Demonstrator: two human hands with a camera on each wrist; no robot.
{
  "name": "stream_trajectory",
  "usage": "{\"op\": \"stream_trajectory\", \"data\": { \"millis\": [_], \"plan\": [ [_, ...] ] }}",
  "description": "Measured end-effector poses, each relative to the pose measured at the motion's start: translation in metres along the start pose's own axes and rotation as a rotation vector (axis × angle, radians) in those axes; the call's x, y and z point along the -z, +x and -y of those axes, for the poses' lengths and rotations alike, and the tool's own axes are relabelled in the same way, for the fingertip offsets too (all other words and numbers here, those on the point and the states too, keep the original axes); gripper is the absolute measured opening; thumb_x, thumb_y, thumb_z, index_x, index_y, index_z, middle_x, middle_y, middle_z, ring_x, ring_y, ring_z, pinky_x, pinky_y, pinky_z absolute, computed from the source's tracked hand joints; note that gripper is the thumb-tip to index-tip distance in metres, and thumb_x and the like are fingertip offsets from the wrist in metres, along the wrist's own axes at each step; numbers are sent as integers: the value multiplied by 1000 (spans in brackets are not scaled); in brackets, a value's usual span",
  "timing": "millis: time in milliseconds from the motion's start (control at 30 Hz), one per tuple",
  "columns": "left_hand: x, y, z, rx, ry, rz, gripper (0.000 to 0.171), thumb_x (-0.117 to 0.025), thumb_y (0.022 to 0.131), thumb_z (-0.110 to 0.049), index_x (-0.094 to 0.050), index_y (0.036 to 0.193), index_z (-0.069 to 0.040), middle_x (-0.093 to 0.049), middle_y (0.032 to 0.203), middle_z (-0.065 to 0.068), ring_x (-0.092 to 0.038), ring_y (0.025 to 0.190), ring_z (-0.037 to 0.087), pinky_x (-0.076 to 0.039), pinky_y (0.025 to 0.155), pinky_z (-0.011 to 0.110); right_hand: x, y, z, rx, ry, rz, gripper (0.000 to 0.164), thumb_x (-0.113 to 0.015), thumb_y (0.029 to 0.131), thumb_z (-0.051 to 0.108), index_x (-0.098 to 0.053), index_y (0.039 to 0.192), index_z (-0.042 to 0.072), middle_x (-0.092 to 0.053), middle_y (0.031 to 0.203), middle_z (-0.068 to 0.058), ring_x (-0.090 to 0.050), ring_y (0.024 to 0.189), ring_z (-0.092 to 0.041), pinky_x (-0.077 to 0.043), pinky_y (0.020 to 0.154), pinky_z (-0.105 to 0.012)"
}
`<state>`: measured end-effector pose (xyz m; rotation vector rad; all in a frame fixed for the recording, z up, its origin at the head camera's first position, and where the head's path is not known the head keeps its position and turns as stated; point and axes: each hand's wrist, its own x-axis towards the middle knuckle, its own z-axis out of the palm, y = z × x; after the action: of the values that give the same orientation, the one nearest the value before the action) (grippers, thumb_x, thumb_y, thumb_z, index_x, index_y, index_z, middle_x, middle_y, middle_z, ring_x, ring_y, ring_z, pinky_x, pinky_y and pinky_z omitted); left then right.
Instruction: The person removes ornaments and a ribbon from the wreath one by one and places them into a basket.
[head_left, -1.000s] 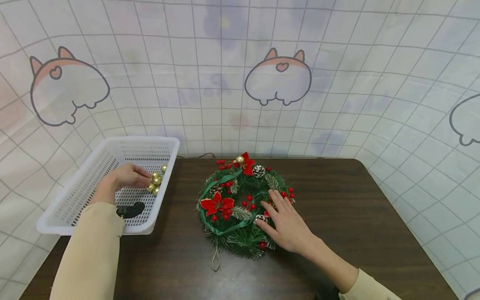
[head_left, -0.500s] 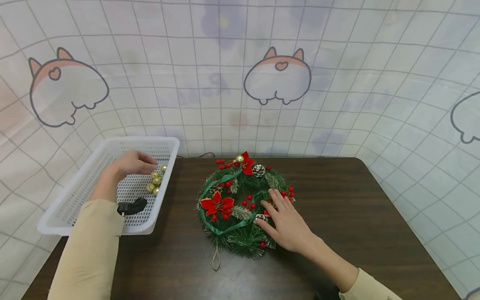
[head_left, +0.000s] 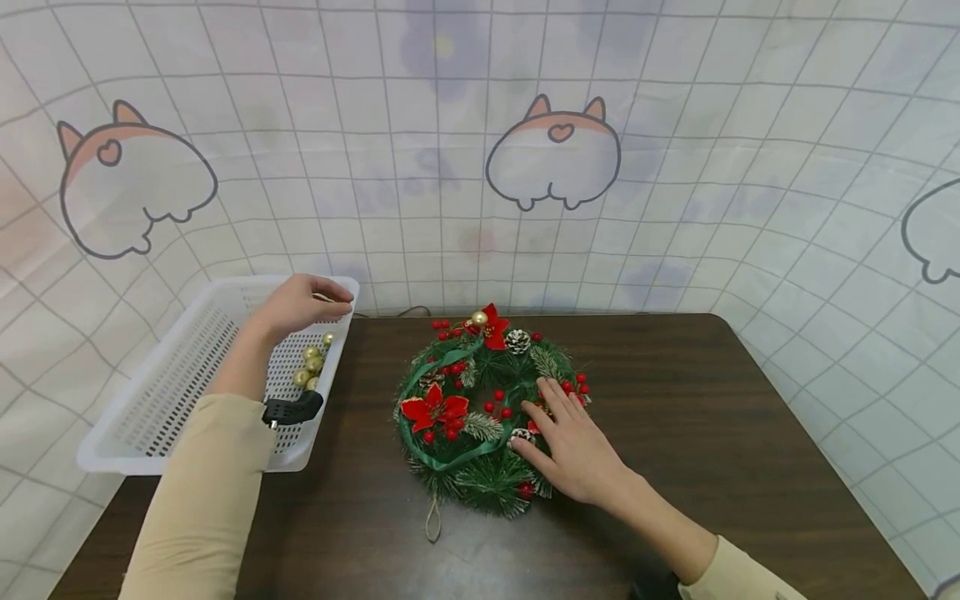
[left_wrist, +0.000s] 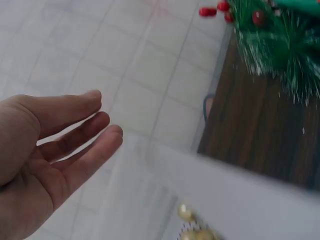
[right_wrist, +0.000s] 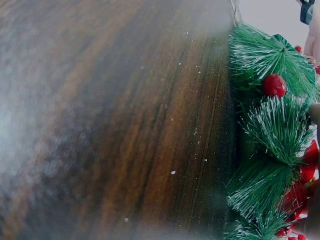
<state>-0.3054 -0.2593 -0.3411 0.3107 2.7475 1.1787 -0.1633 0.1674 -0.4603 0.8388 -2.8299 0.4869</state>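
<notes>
A green wreath (head_left: 495, 492) with red flowers, berries, pinecones, a gold ball and a green ribbon lies on the table. My right hand (head_left: 573, 450) rests on its right side, fingers extended; the right wrist view catches only a dark edge of that hand. Over the far right rim of a white plastic basket (head_left: 142, 400) is my left hand (head_left: 303, 302). The left wrist view shows its fingers loosely bent, with nothing between them. Below that hand, several gold balls (head_left: 311, 358) lie in the basket along its right wall.
The dark wooden table (head_left: 697, 400) runs along a cloth backdrop (head_left: 675, 167) printed with a grid and cartoon animals. A twine loop (head_left: 432, 521) sticks out from the wreath's front edge. A thin cable (head_left: 412, 311) shows at the table's back.
My left hand has risen from beside the gold balls and moved right and away, to the basket's far right rim. The right hand and the wreath have stayed put.
</notes>
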Motion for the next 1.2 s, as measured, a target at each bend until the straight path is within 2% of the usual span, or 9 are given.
{"op": "stream_trajectory", "data": {
  "millis": [300,500,633,767,933,1200],
  "plan": [
    [-23,20,-33,-87,-104,-19,33,-69,101,-17,-67,128,2,-63,130,21,-64,114,37,-48,102,53,-1,-1,-1,-4,6,0,69,-48,105,56,-52,149,3,-24,165,-24,-17,154,-38,-19,121,-57],
    [-38,31,-47,-128,-139,-11,31,-69,100,-15,-68,126,2,-64,128,20,-62,115,34,-51,99,50,1,1,0,-2,10,5,69,-49,105,56,-52,149,3,-23,165,-24,-16,154,-38,-18,121,-57],
    [-54,38,-55,-157,-150,-5,28,-70,100,-13,-70,124,2,-66,127,20,-63,114,34,-52,96,48,1,0,0,-6,14,9,69,-50,105,55,-52,149,3,-23,165,-24,-15,154,-38,-18,121,-56],
    [-73,46,-61,-184,-154,-9,28,-72,98,-13,-71,121,2,-68,124,19,-65,111,33,-54,93,47,-1,0,-1,-10,16,10,69,-50,105,56,-52,149,3,-23,165,-24,-14,154,-38,-18,121,-56],
    [-96,56,-63,-190,-163,-9,28,-72,98,-16,-72,121,-1,-69,124,17,-65,112,31,-52,96,48,-2,0,-2,-10,18,2,69,-49,105,57,-52,149,3,-24,165,-23,-15,154,-38,-18,121,-56],
    [-117,67,-64,-226,-190,10,27,-73,98,-14,-71,122,-1,-68,124,18,-64,113,32,-53,94,45,-2,0,-3,-18,21,4,70,-48,105,58,-53,149,4,-24,165,-23,-15,154,-38,-18,121,-56]
  ]
}}
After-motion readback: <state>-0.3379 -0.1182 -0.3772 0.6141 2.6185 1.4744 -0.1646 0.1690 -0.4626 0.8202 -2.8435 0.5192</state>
